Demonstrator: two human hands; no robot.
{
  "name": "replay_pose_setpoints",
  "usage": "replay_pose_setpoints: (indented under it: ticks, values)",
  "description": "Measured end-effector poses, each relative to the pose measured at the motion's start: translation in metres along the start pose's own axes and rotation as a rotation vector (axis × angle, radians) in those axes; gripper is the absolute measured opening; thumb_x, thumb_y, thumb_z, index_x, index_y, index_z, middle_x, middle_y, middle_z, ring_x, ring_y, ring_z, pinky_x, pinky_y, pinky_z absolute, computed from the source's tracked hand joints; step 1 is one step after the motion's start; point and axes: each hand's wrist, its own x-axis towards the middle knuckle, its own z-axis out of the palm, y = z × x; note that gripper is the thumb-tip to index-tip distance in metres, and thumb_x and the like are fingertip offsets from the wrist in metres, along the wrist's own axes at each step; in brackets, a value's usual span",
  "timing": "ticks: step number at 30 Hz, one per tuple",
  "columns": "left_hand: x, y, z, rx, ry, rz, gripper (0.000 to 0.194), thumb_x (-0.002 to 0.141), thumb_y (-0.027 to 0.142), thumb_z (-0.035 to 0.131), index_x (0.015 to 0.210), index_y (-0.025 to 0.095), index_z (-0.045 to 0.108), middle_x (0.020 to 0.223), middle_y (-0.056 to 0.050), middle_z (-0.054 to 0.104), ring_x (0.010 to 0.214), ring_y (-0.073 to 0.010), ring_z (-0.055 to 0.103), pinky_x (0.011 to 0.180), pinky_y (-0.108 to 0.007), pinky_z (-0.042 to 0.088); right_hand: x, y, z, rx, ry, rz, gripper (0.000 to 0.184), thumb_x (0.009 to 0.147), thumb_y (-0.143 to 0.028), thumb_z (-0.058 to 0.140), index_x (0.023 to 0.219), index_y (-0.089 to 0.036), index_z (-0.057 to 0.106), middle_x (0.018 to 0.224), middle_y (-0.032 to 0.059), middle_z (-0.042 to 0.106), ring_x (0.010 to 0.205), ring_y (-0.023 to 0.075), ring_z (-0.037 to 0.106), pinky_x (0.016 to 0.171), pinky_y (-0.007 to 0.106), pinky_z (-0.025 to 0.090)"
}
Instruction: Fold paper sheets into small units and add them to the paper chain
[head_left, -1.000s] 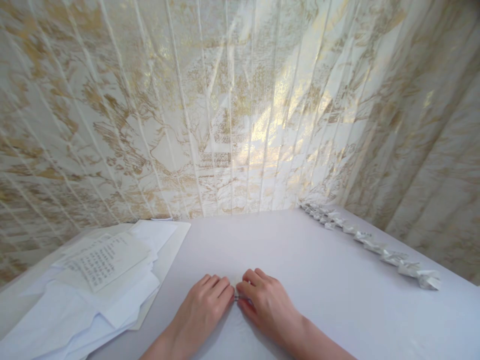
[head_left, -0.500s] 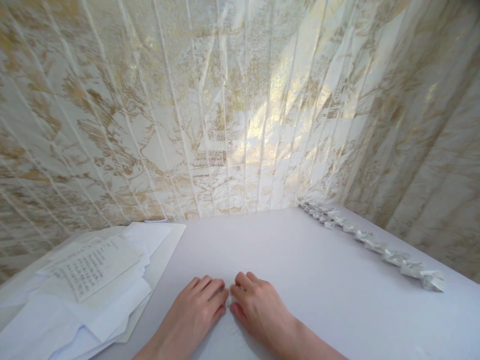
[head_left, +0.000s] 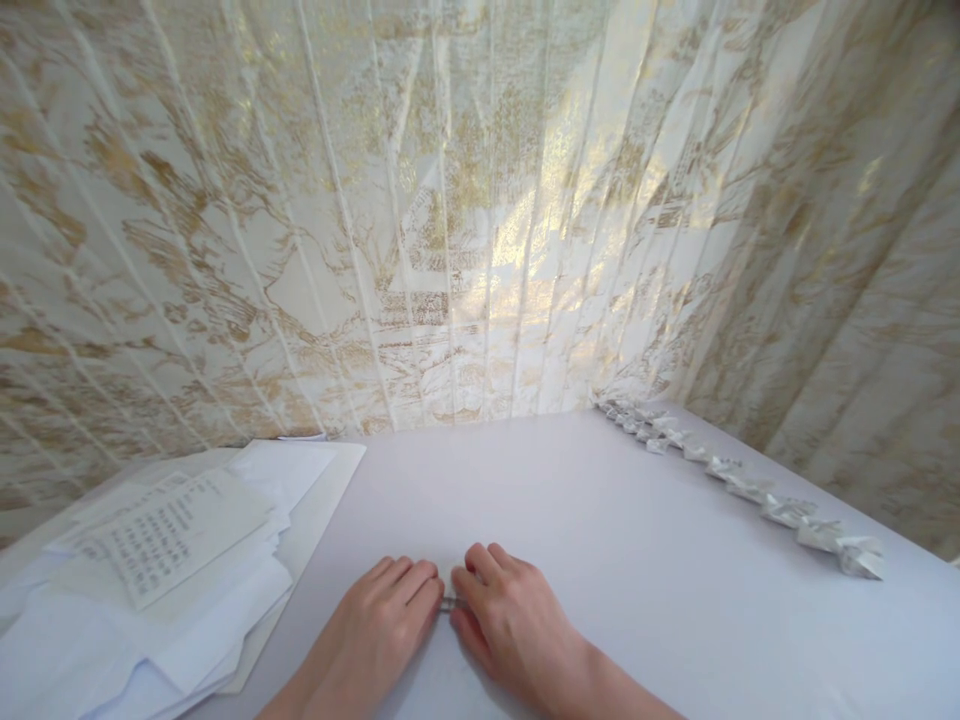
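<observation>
A small piece of folded paper [head_left: 448, 604] lies on the white tabletop, low in the middle of the head view. Only a narrow strip of it shows between my hands; the rest is covered by fingers. My left hand [head_left: 397, 605] curls its fingers closed over the paper's left end. From the other side, my right hand [head_left: 504, 610] pinches the right end, thumb below and fingers above. Both hands rest low against the table with the fingertips a short gap apart.
A pile of loose white sheets [head_left: 202, 590], one with handwriting [head_left: 176, 535], covers the table's left side. Along the right edge runs a row of several folded paper pieces [head_left: 787, 508]. Behind the white table [head_left: 487, 490] hangs a gold-patterned curtain [head_left: 420, 250].
The gap between my fingertips has widened a little, and more of the folded paper shows. My left hand has shifted slightly left. The whole view has moved a bit.
</observation>
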Motion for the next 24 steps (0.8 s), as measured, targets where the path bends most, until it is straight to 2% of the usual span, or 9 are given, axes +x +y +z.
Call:
replay_pose_setpoints:
  ticks: [5,9,11,18,24]
  values:
    - [0.0053,0.0009,-0.0039,-0.035,0.01,-0.057,0.024,0.089,0.001,0.043,0.086,0.016,0.062,0.086,-0.005,0.065,0.078,-0.0242,0.061,0.072,-0.042,0.048,0.0039,-0.0005,-0.0009,0.027,-0.016,0.026,0.008,0.088,-0.013,0.058,0.089,-0.019,0.064,0.094,0.0042,0.064,0.084,0.019,0.061,0.07,0.027,0.049]
    - [0.0045,-0.0016,-0.0079,-0.099,-0.012,-0.033,0.007,0.086,0.014,0.063,0.089,0.021,0.063,0.091,0.0,0.066,0.082,-0.0197,0.061,0.073,-0.034,0.048,0.0021,-0.0013,-0.0033,0.063,-0.042,0.057,0.007,0.086,-0.017,0.063,0.092,-0.019,0.065,0.099,0.0045,0.065,0.09,0.0201,0.062,0.074,0.027,0.049]
    - [0.0021,-0.0031,-0.0087,-0.108,-0.01,-0.003,0.014,0.083,0.015,0.067,0.095,0.022,0.063,0.095,0.002,0.066,0.084,-0.0182,0.061,0.074,-0.031,0.048,0.0003,-0.0016,-0.0037,0.075,-0.038,0.055,0.009,0.085,-0.019,0.064,0.094,-0.019,0.065,0.1,0.0047,0.065,0.091,0.0207,0.061,0.075,0.027,0.049]
    - [-0.0002,-0.0031,-0.0041,-0.052,0.031,0.063,0.019,0.084,0.002,0.055,0.092,0.018,0.063,0.09,-0.002,0.066,0.08,-0.0205,0.062,0.074,-0.035,0.049,-0.002,-0.0004,-0.001,0.062,0.016,0.023,0.005,0.085,-0.015,0.062,0.087,-0.019,0.063,0.095,0.0035,0.064,0.086,0.0184,0.06,0.072,0.025,0.047]
    - [0.0055,-0.0012,-0.006,-0.047,0.14,0.011,0.02,0.087,0.002,0.047,0.08,0.017,0.059,0.078,-0.003,0.063,0.07,-0.0209,0.058,0.066,-0.036,0.048,0.0049,-0.0039,0.0046,-0.005,0.105,0.008,0.006,0.085,-0.014,0.062,0.081,-0.018,0.063,0.084,0.0037,0.065,0.075,0.0184,0.06,0.063,0.027,0.042]
